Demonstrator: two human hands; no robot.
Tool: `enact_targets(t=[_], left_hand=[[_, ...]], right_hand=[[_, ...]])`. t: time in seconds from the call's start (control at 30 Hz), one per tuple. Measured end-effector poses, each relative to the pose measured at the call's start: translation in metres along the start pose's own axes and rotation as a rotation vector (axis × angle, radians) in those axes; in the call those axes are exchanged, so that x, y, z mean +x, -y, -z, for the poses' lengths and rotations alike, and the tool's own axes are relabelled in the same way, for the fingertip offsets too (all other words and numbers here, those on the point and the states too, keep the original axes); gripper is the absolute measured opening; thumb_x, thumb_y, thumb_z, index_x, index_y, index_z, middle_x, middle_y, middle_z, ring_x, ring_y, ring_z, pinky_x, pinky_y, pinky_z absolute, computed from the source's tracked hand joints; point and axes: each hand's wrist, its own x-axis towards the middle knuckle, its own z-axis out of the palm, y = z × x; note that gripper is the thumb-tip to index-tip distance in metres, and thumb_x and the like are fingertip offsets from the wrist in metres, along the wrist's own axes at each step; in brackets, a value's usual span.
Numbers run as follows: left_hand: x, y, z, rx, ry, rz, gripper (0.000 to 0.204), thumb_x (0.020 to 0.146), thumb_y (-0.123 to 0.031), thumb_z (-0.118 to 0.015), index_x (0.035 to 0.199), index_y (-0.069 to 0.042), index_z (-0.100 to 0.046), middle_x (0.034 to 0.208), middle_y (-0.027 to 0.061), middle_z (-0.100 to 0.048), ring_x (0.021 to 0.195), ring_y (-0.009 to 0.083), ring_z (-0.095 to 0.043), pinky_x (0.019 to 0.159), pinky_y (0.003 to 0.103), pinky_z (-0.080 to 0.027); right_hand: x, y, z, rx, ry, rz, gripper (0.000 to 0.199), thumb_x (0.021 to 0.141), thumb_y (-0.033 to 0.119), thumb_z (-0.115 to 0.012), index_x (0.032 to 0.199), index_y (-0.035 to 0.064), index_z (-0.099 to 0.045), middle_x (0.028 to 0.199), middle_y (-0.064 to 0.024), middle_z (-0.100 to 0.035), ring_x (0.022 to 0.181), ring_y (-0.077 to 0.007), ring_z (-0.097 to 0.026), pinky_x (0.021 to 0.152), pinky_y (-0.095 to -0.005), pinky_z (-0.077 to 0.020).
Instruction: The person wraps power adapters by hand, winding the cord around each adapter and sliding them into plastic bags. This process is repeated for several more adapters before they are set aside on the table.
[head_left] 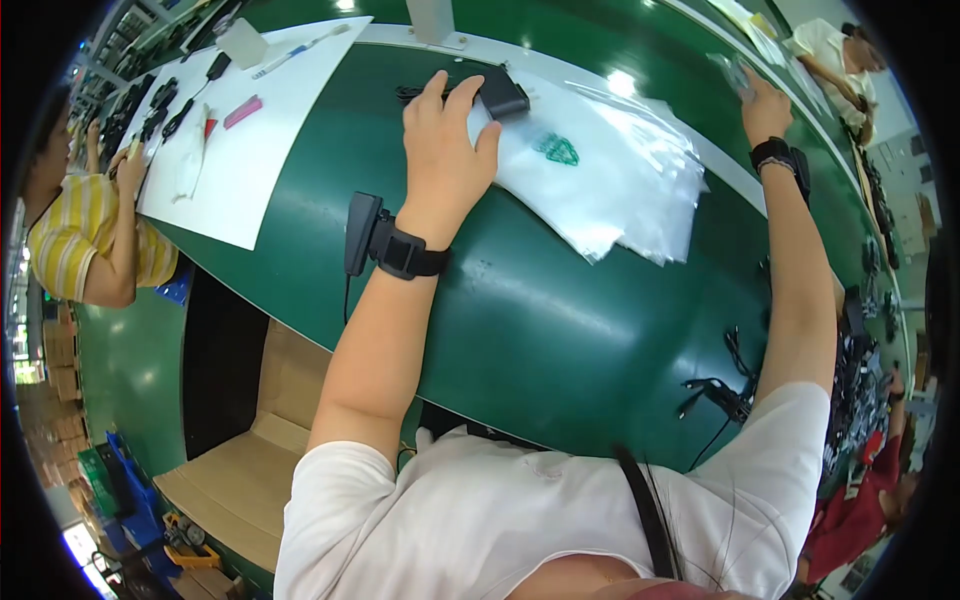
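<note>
My left hand (443,150) reaches over the far part of the green table with its fingers apart. Just beyond its fingertips lies a black power adapter (503,95), with a dark coiled cable (408,93) on the other side. Beside the adapter, a stack of clear plastic bags (610,165) with a green print lies spread on the table. Far to the right, my right hand (767,108) is closed on a small piece of clear plastic (733,76), whose exact kind is too small to tell. Each wrist wears a black strap.
A white sheet (265,150) at left carries adapters, a pink block (242,112) and a toothbrush-like tool (300,52). A person in yellow stripes (85,240) works beside it. Black cables (725,395) lie near my right elbow. An open cardboard box (235,480) stands below the table edge.
</note>
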Motion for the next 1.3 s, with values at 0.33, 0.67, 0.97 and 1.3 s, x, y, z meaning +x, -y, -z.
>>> enact_targets(t=[0.33, 0.67, 0.97, 1.3], left_hand=[[0.003, 0.015, -0.011, -0.080, 0.170, 0.038, 0.069, 0.065, -0.018, -0.072, 0.127, -0.008, -0.042, 0.130, 0.0274, -0.034, 0.120, 0.0422, -0.031, 0.100, 0.047, -0.026], [0.079, 0.031, -0.044, -0.114, 0.722, 0.118, 0.079, 0.054, -0.036, -0.077, 0.121, -0.002, -0.050, 0.112, 0.0194, -0.056, 0.105, 0.0323, -0.052, 0.093, 0.033, -0.040], [0.056, -0.025, -0.036, -0.196, 0.458, -0.016, 0.071, 0.055, -0.035, -0.076, 0.113, 0.001, -0.055, 0.108, 0.0223, -0.057, 0.100, 0.0345, -0.055, 0.087, 0.035, -0.043], [0.031, -0.042, -0.046, -0.214, 0.210, -0.173, 0.072, 0.065, -0.049, -0.071, 0.114, 0.002, -0.053, 0.109, 0.0230, -0.055, 0.104, 0.0342, -0.052, 0.095, 0.041, -0.035]], right_hand=[[-0.050, 0.002, -0.024, -0.260, 0.098, 0.183, 0.052, 0.080, 0.029, -0.060, 0.127, 0.0145, -0.045, 0.134, -0.0151, -0.039, 0.123, -0.0363, -0.035, 0.100, -0.0425, -0.0312], [-0.176, 0.066, 0.183, 0.411, 0.791, 0.383, 0.045, 0.080, 0.015, -0.058, 0.124, 0.0087, -0.049, 0.104, -0.0161, -0.060, 0.086, -0.0248, -0.058, 0.074, -0.0308, -0.0451], [-0.252, 0.012, 0.237, 0.612, 0.492, -0.043, 0.036, 0.085, 0.008, -0.055, 0.120, 0.0030, -0.052, 0.107, -0.0112, -0.061, 0.096, -0.0162, -0.057, 0.085, -0.0279, -0.0436], [-0.287, -0.021, 0.245, 0.590, 0.306, -0.183, 0.034, 0.087, 0.011, -0.054, 0.120, 0.0020, -0.052, 0.110, -0.0095, -0.059, 0.100, -0.0140, -0.055, 0.087, -0.0249, -0.0412]])
